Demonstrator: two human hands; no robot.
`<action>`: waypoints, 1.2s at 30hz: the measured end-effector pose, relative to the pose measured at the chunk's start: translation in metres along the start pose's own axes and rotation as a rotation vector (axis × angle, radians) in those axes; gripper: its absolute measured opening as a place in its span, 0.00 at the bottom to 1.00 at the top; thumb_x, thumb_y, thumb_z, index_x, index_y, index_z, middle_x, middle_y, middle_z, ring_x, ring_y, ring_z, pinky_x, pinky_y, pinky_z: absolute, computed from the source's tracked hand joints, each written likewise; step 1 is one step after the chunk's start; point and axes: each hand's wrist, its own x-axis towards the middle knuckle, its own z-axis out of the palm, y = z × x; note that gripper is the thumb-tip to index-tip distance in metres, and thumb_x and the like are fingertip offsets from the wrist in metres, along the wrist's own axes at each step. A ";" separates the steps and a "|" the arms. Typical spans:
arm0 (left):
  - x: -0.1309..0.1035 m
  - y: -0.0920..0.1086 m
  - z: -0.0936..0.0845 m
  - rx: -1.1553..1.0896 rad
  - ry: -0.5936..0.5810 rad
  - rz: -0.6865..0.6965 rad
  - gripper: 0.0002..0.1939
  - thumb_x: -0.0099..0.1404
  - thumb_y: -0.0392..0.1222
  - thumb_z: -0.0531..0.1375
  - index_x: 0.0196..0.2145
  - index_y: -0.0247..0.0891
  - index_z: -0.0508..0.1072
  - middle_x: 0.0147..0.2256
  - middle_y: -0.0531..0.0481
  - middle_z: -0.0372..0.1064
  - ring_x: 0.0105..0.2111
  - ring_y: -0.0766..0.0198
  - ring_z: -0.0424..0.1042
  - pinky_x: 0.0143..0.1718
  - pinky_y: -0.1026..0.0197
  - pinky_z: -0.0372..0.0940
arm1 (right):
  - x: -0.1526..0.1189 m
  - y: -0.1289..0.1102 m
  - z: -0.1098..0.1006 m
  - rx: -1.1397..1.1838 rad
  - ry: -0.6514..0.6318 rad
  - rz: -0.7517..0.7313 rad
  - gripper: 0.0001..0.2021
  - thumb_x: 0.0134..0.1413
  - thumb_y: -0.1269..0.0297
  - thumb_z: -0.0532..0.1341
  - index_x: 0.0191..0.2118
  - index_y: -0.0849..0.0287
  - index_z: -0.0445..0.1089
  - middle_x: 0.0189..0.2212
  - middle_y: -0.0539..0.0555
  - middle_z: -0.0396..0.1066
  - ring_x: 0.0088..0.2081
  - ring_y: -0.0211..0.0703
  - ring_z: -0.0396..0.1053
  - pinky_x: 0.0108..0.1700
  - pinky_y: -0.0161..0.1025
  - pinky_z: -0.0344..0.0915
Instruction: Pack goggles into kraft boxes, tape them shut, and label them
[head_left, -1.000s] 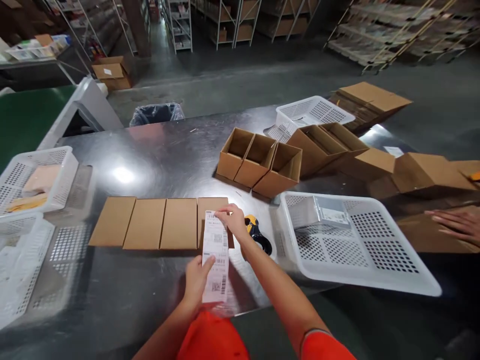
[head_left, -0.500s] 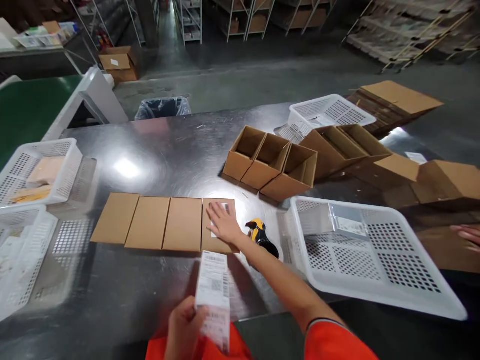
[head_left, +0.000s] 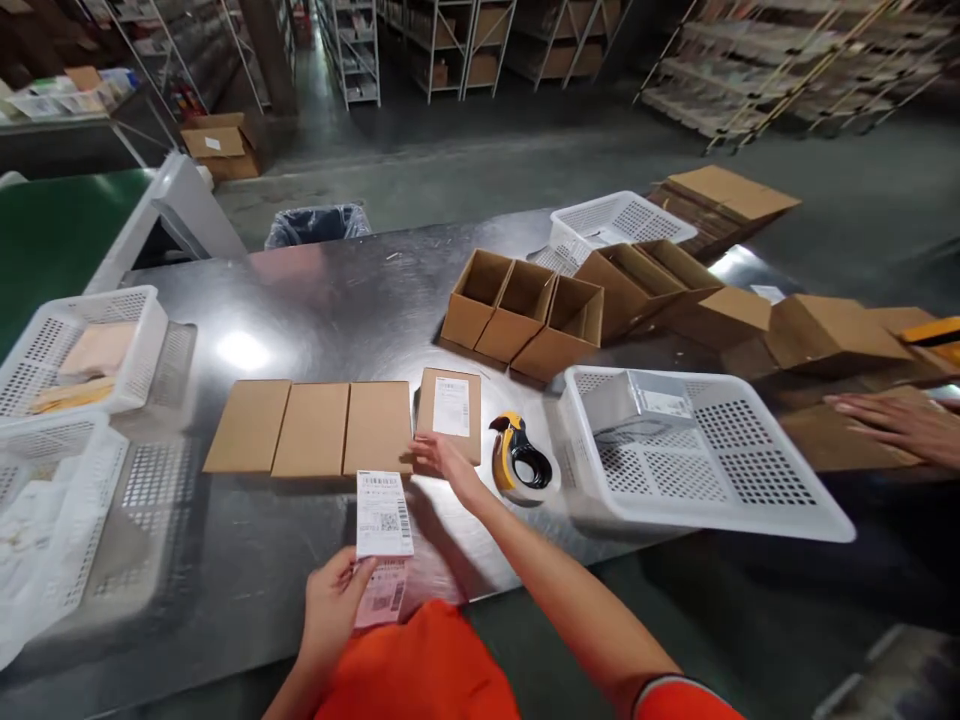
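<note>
Boxes of brown cardboard, three of them plain-topped, sit side by side on a shiny metal surface, seen from the head camera. Just to their right, across a narrow gap and slightly turned, lies a fourth box with a white printed label on its top.

The wearer's left hand, low in the view, grips a strip of labels between thumb and fingers; the strip's top end reaches the near edge of the third plain box. The right hand is at the near left corner of the fourth box, its fingers open and extended toward the gap. Whether they touch the cardboard is hard to tell.

Right of that hand lies a yellow and black tape dispenser, then a white basket holding a silvery package. Behind the dispenser stand three open boxes, close together. At the far right, another person's hand rests on brown cardboard. Two more white baskets stand at the left edge. Beyond the surface are a lined bin and tall shelves.
</note>
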 end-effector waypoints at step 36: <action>0.049 0.008 -0.042 -0.514 -0.159 -0.213 0.26 0.48 0.54 0.69 0.38 0.31 0.75 0.28 0.46 0.75 0.26 0.61 0.73 0.30 0.61 0.66 | -0.033 -0.073 0.105 0.196 0.019 0.224 0.07 0.39 0.67 0.66 0.30 0.56 0.75 0.26 0.48 0.73 0.29 0.41 0.67 0.33 0.37 0.63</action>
